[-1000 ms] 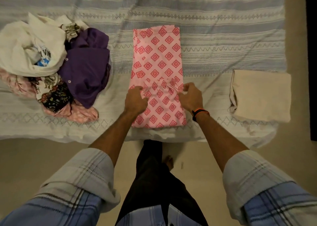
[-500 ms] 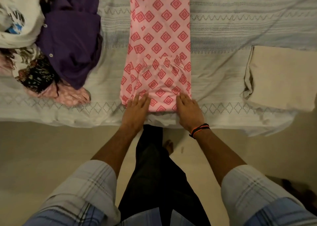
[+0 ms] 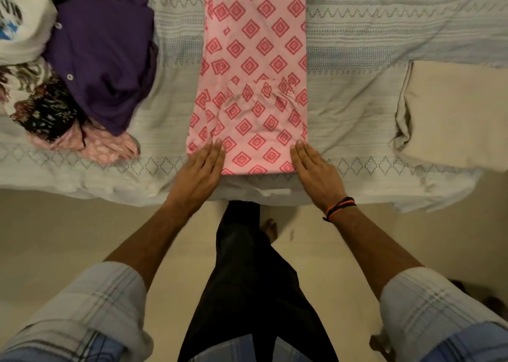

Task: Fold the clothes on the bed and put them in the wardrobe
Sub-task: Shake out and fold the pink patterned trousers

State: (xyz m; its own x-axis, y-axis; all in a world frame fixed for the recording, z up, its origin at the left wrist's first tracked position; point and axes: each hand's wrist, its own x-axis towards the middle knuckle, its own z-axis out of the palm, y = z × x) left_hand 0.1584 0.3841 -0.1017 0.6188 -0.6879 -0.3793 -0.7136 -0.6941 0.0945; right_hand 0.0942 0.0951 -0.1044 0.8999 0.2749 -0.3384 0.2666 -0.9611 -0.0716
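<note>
Pale striped bed [image 3: 371, 32], long folded pink diamond-print garment [image 3: 255, 67], flat hands [image 3: 199, 173] [image 3: 316, 174] pressing its near corners

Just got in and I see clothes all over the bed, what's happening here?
A person is folding laundry at the bed. Both hands lie flat, fingers straight, on the near corners of a pink diamond-print garment laid out in a long strip: the left hand at its left corner, the right hand at its right. An unfolded pile waits to the left, and a folded cream piece sits to the right.
</note>
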